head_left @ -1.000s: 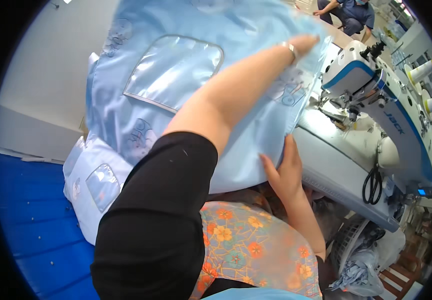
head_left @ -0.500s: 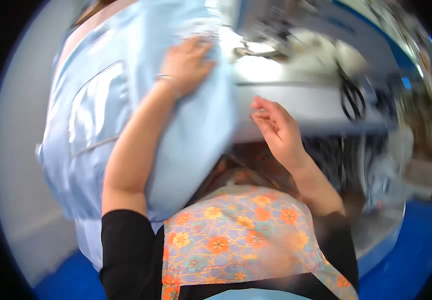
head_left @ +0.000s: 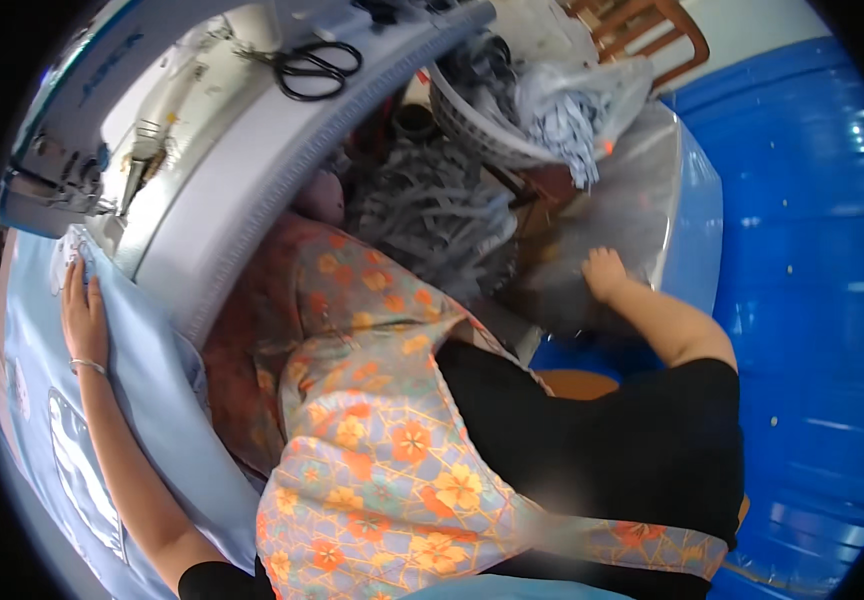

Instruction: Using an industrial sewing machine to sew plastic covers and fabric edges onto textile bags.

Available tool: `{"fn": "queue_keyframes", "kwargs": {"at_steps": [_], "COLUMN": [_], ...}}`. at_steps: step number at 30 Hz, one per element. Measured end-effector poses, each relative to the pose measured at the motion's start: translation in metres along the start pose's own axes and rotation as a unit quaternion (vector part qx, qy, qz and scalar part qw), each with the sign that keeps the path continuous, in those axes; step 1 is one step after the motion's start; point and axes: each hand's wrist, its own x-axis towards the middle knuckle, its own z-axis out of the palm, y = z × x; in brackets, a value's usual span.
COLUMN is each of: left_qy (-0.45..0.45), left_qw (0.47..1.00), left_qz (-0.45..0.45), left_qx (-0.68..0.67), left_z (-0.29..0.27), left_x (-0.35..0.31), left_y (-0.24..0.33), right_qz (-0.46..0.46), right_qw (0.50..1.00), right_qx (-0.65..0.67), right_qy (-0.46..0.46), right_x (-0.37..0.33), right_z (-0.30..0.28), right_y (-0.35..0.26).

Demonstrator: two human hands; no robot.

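1. A lattice basket point(head_left: 484, 138) is standing at the upper middle, tilting in view, and is holding dark grey cloth point(head_left: 492, 72) on its left side.
2. A clear plastic bag point(head_left: 620, 88) is lying at the basket's right side; light-blue strips point(head_left: 567, 122) are filling it and hanging over the rim.
3. Grey strips point(head_left: 432, 215) are lying heaped below the basket; whether a container is holding them, I cannot tell.
4. The light-blue cloth point(head_left: 142, 350) is spreading along the left, beside the sewing table point(head_left: 217, 190), its upper end lying by the sewing machine point(head_left: 52, 170). A clear pocket point(head_left: 82, 470) is showing on it.
5. The left hand point(head_left: 85, 312) is resting flat on that cloth, forearm stretching forward, fingers extending slightly apart.
6. The right hand point(head_left: 607, 272) is hovering well apart from the cloth, elbow bending outward, fingers curling together; whether they are gripping anything, I cannot tell.
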Motion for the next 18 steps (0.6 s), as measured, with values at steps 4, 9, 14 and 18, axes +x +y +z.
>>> {"fn": "queue_keyframes", "kwargs": {"at_steps": [4,9,14,18], "left_qy": [0.015,-0.01,-0.022,0.074], "left_qw": [1.0,1.0,1.0,0.996], "left_qz": [0.007,0.014,-0.001,-0.04], "left_qx": [-0.005,-0.013,0.015,-0.008], "left_z": [0.009,0.016,0.003,0.008], "left_x": [0.004,0.012,-0.023,-0.037], "left_y": [-0.015,-0.018,-0.029,0.019], "right_qz": [-0.017,0.01,-0.134,-0.259], "right_qw": [0.997,0.978,0.802,0.609], "right_qx": [0.071,0.174,0.574,0.75], "right_qy": [0.035,0.113,-0.092,-0.016], "right_x": [0.029,0.032,0.024,-0.026], "right_z": [-0.003,-0.05,-0.175,-0.299], "right_y": [0.008,0.032,0.037,-0.002]}}
